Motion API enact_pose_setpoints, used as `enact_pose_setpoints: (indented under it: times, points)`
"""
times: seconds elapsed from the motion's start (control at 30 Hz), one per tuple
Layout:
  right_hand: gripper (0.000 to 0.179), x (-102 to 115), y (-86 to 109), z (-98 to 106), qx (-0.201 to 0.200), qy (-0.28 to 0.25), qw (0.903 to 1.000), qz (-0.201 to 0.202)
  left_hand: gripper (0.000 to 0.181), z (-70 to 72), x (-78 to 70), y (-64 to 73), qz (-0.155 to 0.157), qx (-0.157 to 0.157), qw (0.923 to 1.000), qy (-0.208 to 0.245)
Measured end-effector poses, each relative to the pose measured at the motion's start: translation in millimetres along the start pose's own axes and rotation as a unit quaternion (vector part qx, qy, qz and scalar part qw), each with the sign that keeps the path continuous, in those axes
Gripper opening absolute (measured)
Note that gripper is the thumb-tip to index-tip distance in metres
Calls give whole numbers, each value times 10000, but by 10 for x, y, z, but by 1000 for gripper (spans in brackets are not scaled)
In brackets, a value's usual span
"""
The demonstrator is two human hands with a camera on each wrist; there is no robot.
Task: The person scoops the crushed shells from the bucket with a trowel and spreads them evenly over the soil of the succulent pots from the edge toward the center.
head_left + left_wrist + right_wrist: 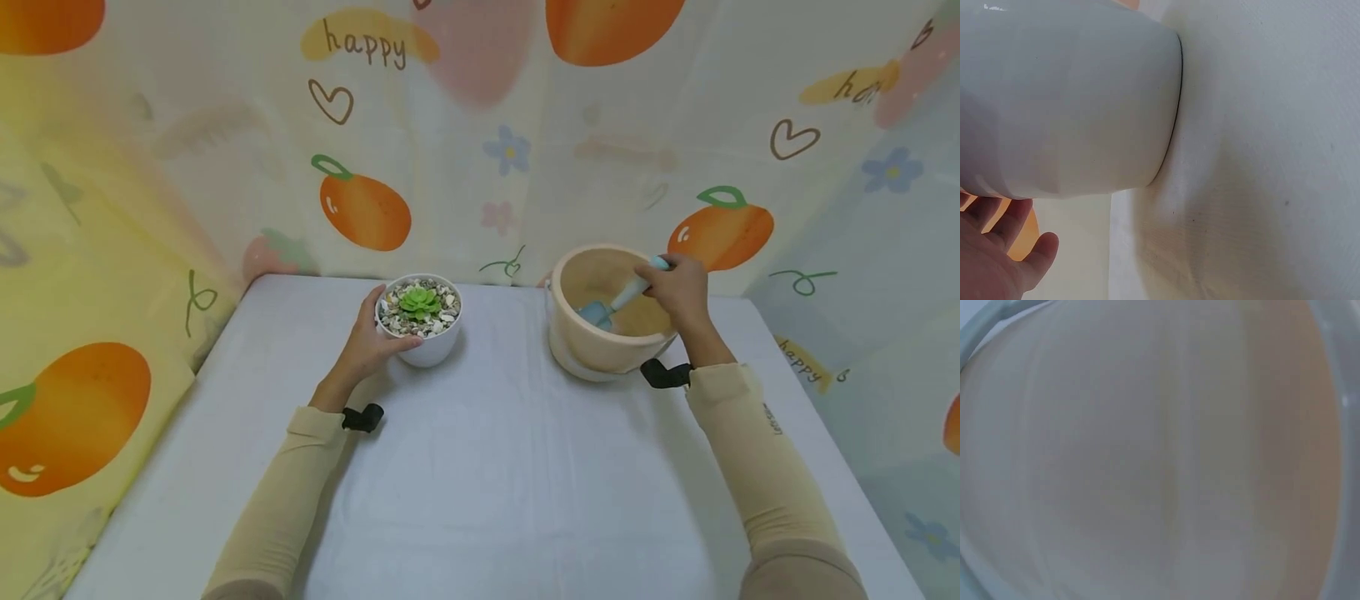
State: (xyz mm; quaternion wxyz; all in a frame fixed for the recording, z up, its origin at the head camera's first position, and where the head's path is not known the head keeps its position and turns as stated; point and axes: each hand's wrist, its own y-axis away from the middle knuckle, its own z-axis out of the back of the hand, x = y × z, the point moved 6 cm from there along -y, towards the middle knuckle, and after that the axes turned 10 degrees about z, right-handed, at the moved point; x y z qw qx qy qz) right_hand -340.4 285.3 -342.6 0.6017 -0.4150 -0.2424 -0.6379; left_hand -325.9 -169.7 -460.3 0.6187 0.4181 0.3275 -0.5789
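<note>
A white flower pot (429, 353) stands on the table, filled with pale pebbles around a small green succulent (420, 302). My left hand (367, 340) holds the pot by its left side, the thumb along the front of the rim. Up close in the left wrist view, the pot's smooth wall (1072, 100) meets the fingers (1016, 215). On the right, my right hand (684, 292) grips the light handle of a blue toy shovel (633, 290). Its blade points down inside the mouth of a cream bucket (588, 346). The bucket's wall (1116, 450) fills the right wrist view, hiding the hand there.
A white cloth covers the table (487, 467). Behind it hangs a curtain (450, 167) printed with oranges, hearts and flowers. The bucket's handle (592, 372) hangs down over its front. Black wrist cameras (363, 417) are strapped at both cuffs.
</note>
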Motion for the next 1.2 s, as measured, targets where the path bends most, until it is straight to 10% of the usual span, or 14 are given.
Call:
enact_pose_setpoints:
  times: [0.53,1.2]
  points:
    - [34,-28,142,166,-693,1249,9884,523,118,-34,39,26,24,-11,10000,-4]
    - [61,-248,328,194,310,1258,9870,949,119,-48,31,21,-77,52,9998,-161]
